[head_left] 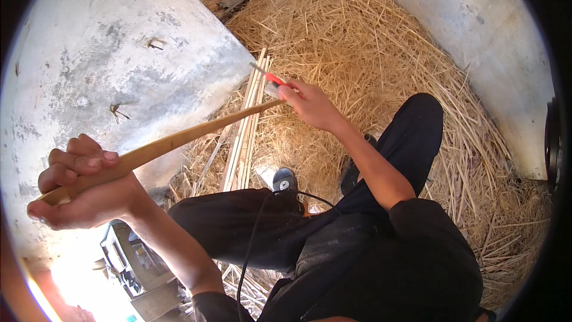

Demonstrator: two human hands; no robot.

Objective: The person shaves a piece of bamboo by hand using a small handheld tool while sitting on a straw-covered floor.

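- Presently, the left hand [80, 188] is closed around the near end of a long, thin, tan wooden strip [173, 141]; its fingers [77, 161] are curled over the top of the strip and the thumb lies beneath.
- The strip runs from that hand, at the lower left, up and to the right, ending just at the right hand [310, 104].
- The right hand is shut around a small knife with a red handle [271, 79]; the thin blade points up and left, past the fingers. The blade sits beside the far tip of the strip; whether it touches cannot be told.
- Both forearms are bare. The person wears black trousers [250, 226] and a black top, and appears seated or crouched, knees bent.
- A bundle of pale, straight split sticks [244, 143] lies on the ground under the strip, running from near the knees up toward the right hand.
- A thick bed of dry yellow straw [369, 53] covers the ground ahead and to the right.
- A large, curved grey concrete surface [107, 53] fills the left; a grey wall [494, 36] stands at the upper right.
- A black cable [253, 244] crosses the trousers, leading up to a small grey round object [285, 180] at the knee.
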